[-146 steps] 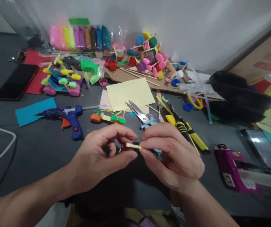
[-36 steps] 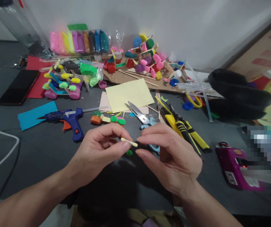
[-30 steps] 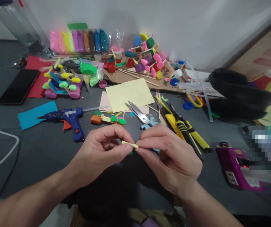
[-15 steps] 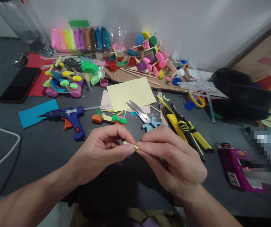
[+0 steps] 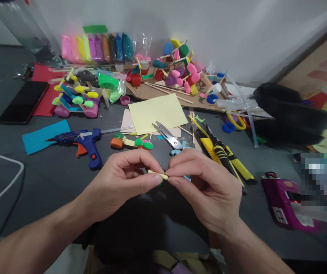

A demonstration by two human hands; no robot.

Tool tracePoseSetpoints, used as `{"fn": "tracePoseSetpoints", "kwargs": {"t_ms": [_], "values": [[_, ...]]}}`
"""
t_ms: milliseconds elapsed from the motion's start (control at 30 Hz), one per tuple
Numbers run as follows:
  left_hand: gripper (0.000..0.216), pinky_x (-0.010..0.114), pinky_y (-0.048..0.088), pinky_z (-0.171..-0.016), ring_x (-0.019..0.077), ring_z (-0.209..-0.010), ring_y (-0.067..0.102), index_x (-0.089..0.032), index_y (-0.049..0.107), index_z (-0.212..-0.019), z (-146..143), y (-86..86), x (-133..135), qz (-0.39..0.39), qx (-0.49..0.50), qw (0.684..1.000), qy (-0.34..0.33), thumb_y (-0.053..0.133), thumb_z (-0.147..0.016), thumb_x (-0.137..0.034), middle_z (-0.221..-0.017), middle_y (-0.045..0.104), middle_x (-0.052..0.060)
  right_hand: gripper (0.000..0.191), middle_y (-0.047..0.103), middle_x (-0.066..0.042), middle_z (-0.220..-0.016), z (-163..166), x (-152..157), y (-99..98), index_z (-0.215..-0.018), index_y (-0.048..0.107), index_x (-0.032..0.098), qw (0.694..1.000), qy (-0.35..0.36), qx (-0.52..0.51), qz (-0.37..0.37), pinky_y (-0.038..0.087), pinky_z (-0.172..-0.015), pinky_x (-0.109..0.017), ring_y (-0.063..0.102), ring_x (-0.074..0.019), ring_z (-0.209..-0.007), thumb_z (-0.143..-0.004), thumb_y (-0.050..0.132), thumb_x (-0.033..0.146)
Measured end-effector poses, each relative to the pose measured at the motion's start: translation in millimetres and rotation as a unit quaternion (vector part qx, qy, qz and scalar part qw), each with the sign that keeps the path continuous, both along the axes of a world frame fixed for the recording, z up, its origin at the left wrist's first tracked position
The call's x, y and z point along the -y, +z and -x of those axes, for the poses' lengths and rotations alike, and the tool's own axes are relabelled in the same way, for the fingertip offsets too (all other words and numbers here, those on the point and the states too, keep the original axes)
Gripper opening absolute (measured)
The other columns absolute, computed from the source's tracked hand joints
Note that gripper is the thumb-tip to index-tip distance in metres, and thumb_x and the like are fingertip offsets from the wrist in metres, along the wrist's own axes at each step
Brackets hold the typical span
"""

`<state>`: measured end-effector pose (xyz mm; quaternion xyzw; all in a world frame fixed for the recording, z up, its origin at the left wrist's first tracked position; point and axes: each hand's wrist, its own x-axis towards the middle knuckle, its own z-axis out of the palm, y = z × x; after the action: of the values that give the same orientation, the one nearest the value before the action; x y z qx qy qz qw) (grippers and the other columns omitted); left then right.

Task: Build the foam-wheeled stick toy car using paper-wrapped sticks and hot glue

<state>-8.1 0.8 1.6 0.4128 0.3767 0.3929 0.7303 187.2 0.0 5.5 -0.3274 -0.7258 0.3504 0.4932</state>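
Note:
Between my fingertips is a small pale yellow roll (image 5: 158, 174), too small for me to tell whether it is paper or clay. My left hand (image 5: 129, 175) pinches it between thumb and forefinger. The thumb and forefinger of my right hand (image 5: 206, 186) close on its right end. A speck of green shows just under my left thumb. Beyond my hands lie opened scissors (image 5: 170, 137) with light blue handles, partly covered by my right hand. A small model part (image 5: 129, 142) with orange, green and pink pieces sits just past my left hand.
A blue glue gun (image 5: 88, 142) lies on a blue sheet (image 5: 29, 140) at left. Yellow paper (image 5: 157, 114) is in the middle, cutters (image 5: 223, 158) to its right. Clay packs (image 5: 97, 47) and colourful models (image 5: 180, 72) line the back. A purple device (image 5: 283, 201) stands at right.
My right hand's fingers have shifted and spread slightly at the roll's right end, so more of its tip shows. My left hand stays almost where it was.

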Motion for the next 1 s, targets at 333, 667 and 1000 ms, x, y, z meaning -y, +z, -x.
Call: {"fn": "tracePoseSetpoints", "kwargs": {"t_ms": [333, 667, 1000], "values": [[0.009, 0.018, 0.038, -0.056, 0.0078, -0.065, 0.049, -0.022, 0.074, -0.076, 0.2, 5.6, -3.5, -0.04, -0.087, 0.995, -0.004, 0.08, -0.082, -0.023, -0.074, 0.063, -0.002, 0.007, 0.068, 0.002, -0.083, -1.5, -3.6, 0.1, -0.088, 0.072, 0.019, 0.995, 0.039, -0.035, 0.083, 0.05, -0.075, -0.022, 0.064, -0.0091, -0.081, -0.093, 0.074, 0.016], [0.009, 0.015, 0.043, -0.057, 0.0059, -0.061, 0.055, -0.019, 0.077, -0.072, -2.0, 8.8, -3.4, -0.015, -0.041, 0.999, 0.019, 0.081, -0.079, -0.016, -0.07, 0.068, -0.002, 0.014, 0.071, -0.003, -0.092, -2.9, -4.4, 1.7, -0.101, 0.074, 0.02, 0.998, 0.013, 0.036, -0.059, 0.055, -0.075, -0.026, 0.067, -0.0135, -0.085, -0.09, 0.075, 0.011], [0.014, 0.016, 0.041, -0.053, 0.0069, -0.061, 0.051, -0.023, 0.079, -0.093, 5.1, 6.5, -3.6, -0.015, -0.075, 0.996, -0.037, 0.083, -0.081, -0.03, -0.082, 0.069, 0.001, 0.012, 0.072, -0.005, -0.091, -6.5, -2.8, 0.5, -0.096, 0.072, 0.017, 0.992, -0.025, 0.067, -0.102, 0.055, -0.072, -0.024, 0.068, -0.0124, -0.084, -0.09, 0.073, 0.006]]}}
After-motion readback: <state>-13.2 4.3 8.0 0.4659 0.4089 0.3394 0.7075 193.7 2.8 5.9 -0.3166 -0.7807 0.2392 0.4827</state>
